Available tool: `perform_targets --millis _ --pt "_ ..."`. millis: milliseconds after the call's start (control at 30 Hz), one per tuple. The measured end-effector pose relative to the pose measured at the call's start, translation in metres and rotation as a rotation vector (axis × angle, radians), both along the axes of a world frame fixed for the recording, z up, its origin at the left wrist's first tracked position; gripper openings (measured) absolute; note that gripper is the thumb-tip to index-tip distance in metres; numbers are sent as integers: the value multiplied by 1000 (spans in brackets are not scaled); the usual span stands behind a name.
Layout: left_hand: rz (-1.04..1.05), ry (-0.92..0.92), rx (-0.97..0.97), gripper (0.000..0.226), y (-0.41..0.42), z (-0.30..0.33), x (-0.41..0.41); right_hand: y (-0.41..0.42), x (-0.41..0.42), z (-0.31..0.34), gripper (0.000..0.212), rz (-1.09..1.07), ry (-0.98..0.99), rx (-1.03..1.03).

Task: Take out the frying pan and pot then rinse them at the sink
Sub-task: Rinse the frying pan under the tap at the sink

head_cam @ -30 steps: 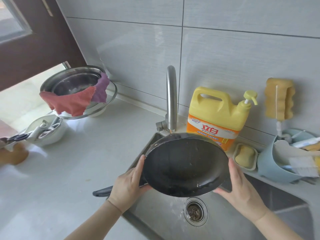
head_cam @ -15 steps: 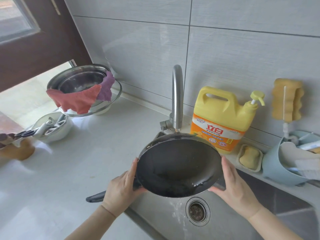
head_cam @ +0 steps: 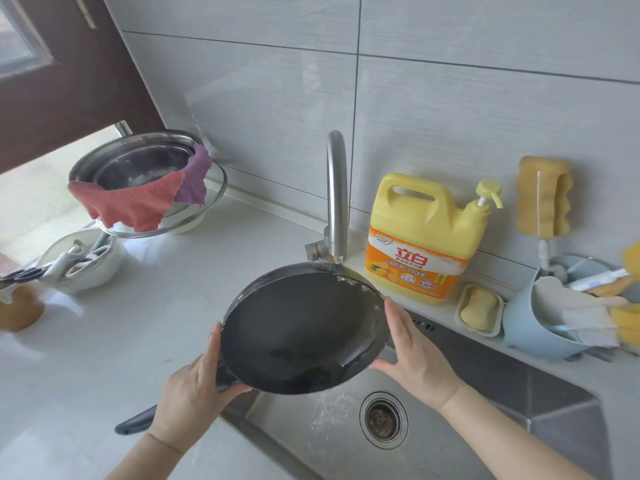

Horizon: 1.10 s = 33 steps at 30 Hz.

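Note:
A black frying pan (head_cam: 304,327) is tilted over the steel sink (head_cam: 519,403), its far rim just under the spout of the tap (head_cam: 336,195). Water splashes on that rim and drips from the pan's low edge into the basin. My left hand (head_cam: 194,393) grips the pan where its dark handle (head_cam: 136,422) joins, thumb under the rim. My right hand (head_cam: 415,355) presses flat against the pan's right rim, fingers straight. No pot shows for certain.
On the left counter stand stacked steel bowls (head_cam: 138,164) draped with a red and purple cloth, and a white bowl of utensils (head_cam: 79,258). Yellow detergent jug (head_cam: 429,237), soap dish (head_cam: 479,308), blue caddy (head_cam: 540,323) and hanging sponge (head_cam: 543,195) line the wall. The drain (head_cam: 382,419) sits below the pan.
The pan has tipped more to the left and its far rim has come under the running spout. Both hands kept their hold on the pan's sides.

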State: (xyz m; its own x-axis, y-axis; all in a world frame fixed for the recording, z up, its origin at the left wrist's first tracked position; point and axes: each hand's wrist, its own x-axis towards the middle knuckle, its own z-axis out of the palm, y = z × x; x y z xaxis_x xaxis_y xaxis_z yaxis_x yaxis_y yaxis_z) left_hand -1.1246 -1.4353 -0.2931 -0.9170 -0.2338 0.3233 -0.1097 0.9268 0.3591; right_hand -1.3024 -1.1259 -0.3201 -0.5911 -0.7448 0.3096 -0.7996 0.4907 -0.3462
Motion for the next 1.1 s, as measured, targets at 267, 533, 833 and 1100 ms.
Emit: perform_targets --millis 267,533,833,1100 --pt "-71 -15 68 94 21 9 -26 37 2 -4 138 -134 11 -54" --pt "-179 40 29 107 59 19 -67 95 7 3 119 -260 24 -164" --pt "-374 83 -25 126 111 24 -91 159 29 22 108 -528 77 -118" --pt "-391 108 -26 129 119 22 -97 173 38 27 123 -583 16 -120"
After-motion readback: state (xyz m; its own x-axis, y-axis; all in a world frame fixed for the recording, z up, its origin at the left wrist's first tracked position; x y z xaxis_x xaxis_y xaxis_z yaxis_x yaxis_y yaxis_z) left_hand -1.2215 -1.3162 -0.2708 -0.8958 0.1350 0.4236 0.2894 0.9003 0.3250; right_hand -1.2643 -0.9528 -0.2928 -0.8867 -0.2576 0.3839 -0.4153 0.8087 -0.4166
